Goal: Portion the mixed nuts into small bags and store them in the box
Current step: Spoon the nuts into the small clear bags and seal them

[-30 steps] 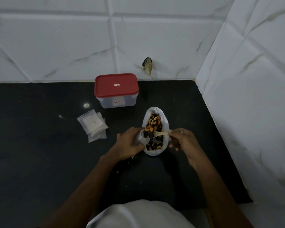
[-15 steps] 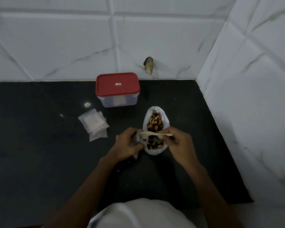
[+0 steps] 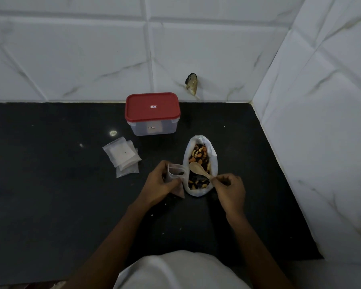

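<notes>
Wooden spoon (image 3: 198, 168) pinched in our right hand (image 3: 229, 189) hovers over the mixed nuts (image 3: 199, 158) in their big bag; our left hand (image 3: 158, 184) grips the small bag (image 3: 175, 174) open alongside, ready for filling.

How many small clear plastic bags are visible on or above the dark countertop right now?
At least 3: one small clear plastic bag held open in the left hand, and a stack of flat bags showing two or more layers; others may be hidden underneath.

Box (image 3: 152, 113) labels too small
</notes>
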`<action>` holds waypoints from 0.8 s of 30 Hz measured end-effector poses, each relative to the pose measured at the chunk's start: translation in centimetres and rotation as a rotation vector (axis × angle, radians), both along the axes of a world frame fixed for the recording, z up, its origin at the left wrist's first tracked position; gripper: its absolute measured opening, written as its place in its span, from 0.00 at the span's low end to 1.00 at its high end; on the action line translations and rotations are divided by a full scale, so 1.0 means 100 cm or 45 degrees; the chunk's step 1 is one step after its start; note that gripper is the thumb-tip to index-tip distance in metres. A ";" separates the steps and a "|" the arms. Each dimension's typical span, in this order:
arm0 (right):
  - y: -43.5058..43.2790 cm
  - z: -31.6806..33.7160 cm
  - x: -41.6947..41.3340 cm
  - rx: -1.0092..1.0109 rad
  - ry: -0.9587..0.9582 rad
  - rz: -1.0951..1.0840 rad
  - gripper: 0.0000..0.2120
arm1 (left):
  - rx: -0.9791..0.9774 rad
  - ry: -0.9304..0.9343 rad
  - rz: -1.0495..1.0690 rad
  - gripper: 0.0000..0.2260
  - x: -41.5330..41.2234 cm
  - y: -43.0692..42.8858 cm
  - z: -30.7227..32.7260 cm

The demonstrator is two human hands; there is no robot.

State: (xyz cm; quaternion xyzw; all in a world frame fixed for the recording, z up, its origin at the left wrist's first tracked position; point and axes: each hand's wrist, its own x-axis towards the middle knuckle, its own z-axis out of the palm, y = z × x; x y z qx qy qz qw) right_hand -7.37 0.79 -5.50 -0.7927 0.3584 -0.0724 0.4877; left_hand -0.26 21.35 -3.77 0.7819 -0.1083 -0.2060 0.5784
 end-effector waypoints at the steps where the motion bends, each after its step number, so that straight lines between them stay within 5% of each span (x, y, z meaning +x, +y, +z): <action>1: 0.002 0.002 0.001 -0.115 -0.012 0.012 0.07 | -0.039 0.024 0.020 0.14 -0.001 0.000 0.001; 5: 0.014 0.022 0.006 -0.434 -0.209 0.178 0.10 | -0.148 0.084 0.137 0.19 -0.003 0.002 0.004; 9: 0.041 0.038 0.020 0.083 -0.335 0.563 0.07 | -0.215 0.067 0.214 0.19 -0.005 0.005 0.010; 12: 0.058 0.036 0.029 0.213 -0.391 0.698 0.06 | -0.251 0.057 0.169 0.18 -0.007 0.014 0.014; 20: 0.082 0.031 0.038 0.539 -0.184 0.675 0.07 | -0.284 0.325 0.137 0.21 -0.010 0.050 0.017; 24: 0.098 0.025 0.041 0.560 -0.085 0.580 0.06 | -0.262 0.360 0.261 0.13 -0.010 0.067 0.010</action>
